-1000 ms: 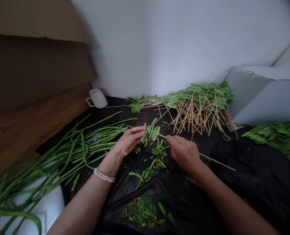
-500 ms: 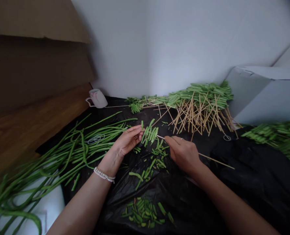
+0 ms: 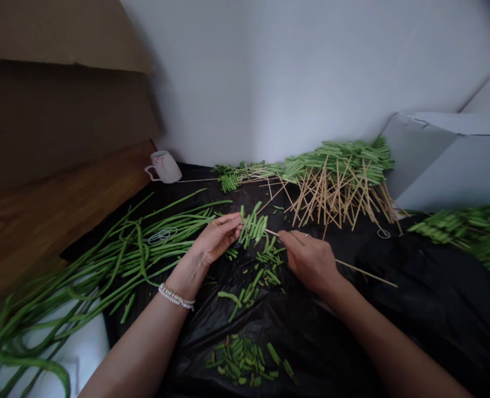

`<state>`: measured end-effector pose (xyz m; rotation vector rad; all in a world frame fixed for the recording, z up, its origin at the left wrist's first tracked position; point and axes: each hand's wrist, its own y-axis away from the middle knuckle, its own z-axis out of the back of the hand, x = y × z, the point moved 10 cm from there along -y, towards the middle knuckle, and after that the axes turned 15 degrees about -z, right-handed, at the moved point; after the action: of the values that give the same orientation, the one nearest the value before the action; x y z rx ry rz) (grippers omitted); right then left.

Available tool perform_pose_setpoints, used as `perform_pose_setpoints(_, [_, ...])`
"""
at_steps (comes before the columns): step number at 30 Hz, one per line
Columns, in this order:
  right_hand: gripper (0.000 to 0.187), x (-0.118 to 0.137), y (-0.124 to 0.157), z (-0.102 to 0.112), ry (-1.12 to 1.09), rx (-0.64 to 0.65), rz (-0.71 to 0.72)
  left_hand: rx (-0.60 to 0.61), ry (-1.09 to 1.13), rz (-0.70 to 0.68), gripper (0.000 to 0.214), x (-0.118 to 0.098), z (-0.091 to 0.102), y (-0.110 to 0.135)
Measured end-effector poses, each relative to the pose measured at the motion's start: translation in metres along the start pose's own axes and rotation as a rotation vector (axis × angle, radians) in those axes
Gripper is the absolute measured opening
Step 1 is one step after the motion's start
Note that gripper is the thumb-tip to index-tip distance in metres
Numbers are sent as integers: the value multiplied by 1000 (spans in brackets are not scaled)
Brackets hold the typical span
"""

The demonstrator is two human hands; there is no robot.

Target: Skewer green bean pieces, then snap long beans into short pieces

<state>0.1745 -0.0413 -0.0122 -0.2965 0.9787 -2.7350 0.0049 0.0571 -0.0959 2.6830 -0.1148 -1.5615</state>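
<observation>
Left hand [image 3: 216, 239]: the fingertips are pinched close on one short bean piece [image 3: 242, 213], which stands almost straight up.
Right hand [image 3: 311, 260]: it is closed around a thin wooden stick [image 3: 367, 273]. The long end of the stick sticks out to the right past the hand, and the tip points left.
Row on the stick [image 3: 256, 225]: a small bunch of bean pieces sits side by side near the tip, between the two hands.
What changed: a second ago the left fingers lay against the row. Then one piece showed by itself, a little apart from the row. Now that piece is just beside the row again. The right hand has hardly moved.
What that means: the work is at the part with one new piece by the row. I cannot tell if the stick goes through it.
Where it is: the piece is held up over the black sheet [image 3: 394, 315], near the middle.
Under the hands: loose cut beans [image 3: 265, 268] lie on the sheet, with another small heap [image 3: 242, 359] closer to the person.
Left side: long beans [image 3: 145, 249], not cut, lie in a big pile.
Far side: filled sticks [image 3: 340, 157] lie in a pile over bare sticks [image 3: 336, 199], and a white mug [image 3: 164, 166] stands by the wall.
</observation>
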Motion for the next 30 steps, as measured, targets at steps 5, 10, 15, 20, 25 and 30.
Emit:
perform_pose_setpoints(5, [26,0,-1,-1,9,13,-6,10,-43,-48,16,-5,1,-1])
perform_pose_setpoints(10, [28,-1,-1,-3,15,38,-17,19,-73,-68,23,-7,1,-1])
perform_pose_setpoints(15, [26,-2,-1,-3,14,37,-22,24,-78,-68,22,-8,1,-1])
perform_pose_setpoints(20, [26,-2,-1,-1,0,12,-17,36,-83,-55,23,-7,0,-1])
perform_pose_setpoints(25, [26,-2,-1,-1,6,7,-15,40,-91,-58,24,-7,-2,0])
perform_pose_setpoints(30, [27,-2,0,-1,9,17,-18,27,-113,-96,27,-10,-1,-1])
